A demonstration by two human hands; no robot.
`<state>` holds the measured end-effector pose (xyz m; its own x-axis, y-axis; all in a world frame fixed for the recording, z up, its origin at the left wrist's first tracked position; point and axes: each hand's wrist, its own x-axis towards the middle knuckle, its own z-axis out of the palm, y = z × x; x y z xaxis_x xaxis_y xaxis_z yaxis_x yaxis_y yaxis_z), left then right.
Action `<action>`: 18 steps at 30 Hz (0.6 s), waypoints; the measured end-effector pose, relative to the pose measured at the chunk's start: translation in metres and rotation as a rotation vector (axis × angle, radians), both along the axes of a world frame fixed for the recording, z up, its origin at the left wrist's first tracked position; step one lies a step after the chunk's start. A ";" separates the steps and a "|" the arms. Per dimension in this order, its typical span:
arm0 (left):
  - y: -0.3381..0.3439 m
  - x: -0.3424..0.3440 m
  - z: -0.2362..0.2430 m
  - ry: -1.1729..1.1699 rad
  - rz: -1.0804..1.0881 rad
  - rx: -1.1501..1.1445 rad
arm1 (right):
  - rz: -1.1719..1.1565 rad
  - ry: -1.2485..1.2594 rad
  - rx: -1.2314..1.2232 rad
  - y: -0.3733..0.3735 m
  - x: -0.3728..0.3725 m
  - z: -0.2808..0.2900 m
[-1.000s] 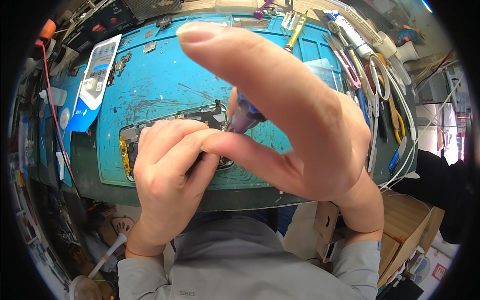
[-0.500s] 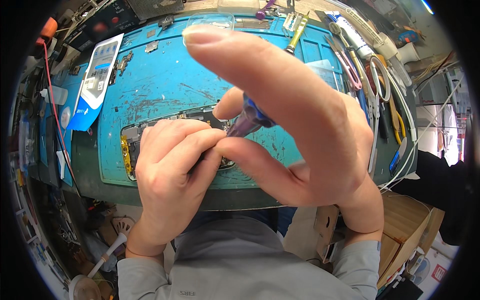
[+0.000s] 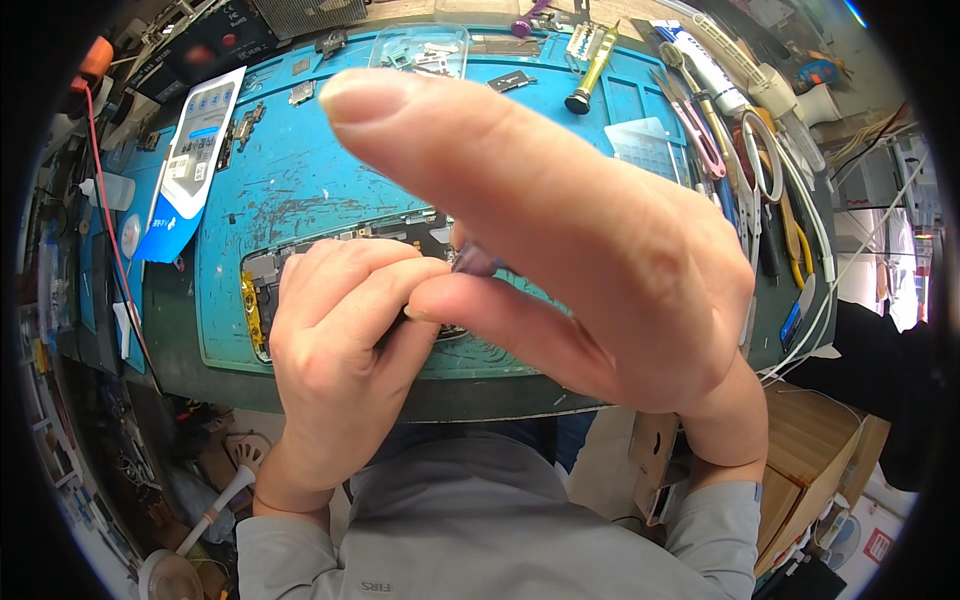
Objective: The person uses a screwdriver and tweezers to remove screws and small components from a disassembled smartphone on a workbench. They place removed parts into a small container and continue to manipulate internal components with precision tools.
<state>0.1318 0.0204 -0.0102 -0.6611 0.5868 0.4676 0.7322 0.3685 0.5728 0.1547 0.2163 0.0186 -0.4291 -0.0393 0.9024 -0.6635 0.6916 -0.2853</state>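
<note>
An opened smartphone (image 3: pixel 264 270) lies on the blue work mat (image 3: pixel 300 180), its inner parts bare and a yellow strip along its left end. My left hand (image 3: pixel 340 310) rests over the phone with fingers curled together; what they pinch is hidden. My right hand (image 3: pixel 620 240) is wrapped round a screwdriver (image 3: pixel 476 262) whose short purple-blue part shows between thumb and fingers. Its tip points down by my left fingertips, out of sight. The right index finger stretches over the top and hides most of the handle.
Behind lie a clear box of small parts (image 3: pixel 440 45) and a yellow-green screwdriver (image 3: pixel 598 65). Scissors (image 3: pixel 700 135), tweezers and other tools crowd the right side. On the left are a white-and-blue package (image 3: pixel 195 160) and a red cable (image 3: pixel 105 190).
My right index finger has swung left and lower, and the thumb has shifted left. The screwdriver handle is now more covered. My left hand stays in place.
</note>
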 end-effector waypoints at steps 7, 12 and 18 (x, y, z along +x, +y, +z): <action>0.001 -0.002 0.001 0.031 -0.026 -0.004 | -0.056 0.042 0.043 -0.004 0.002 -0.016; 0.000 -0.002 -0.001 0.001 -0.030 0.000 | -0.016 -0.016 0.116 0.005 0.005 -0.014; 0.000 0.000 0.000 0.019 0.002 -0.002 | -0.065 -0.015 0.064 -0.004 0.006 -0.012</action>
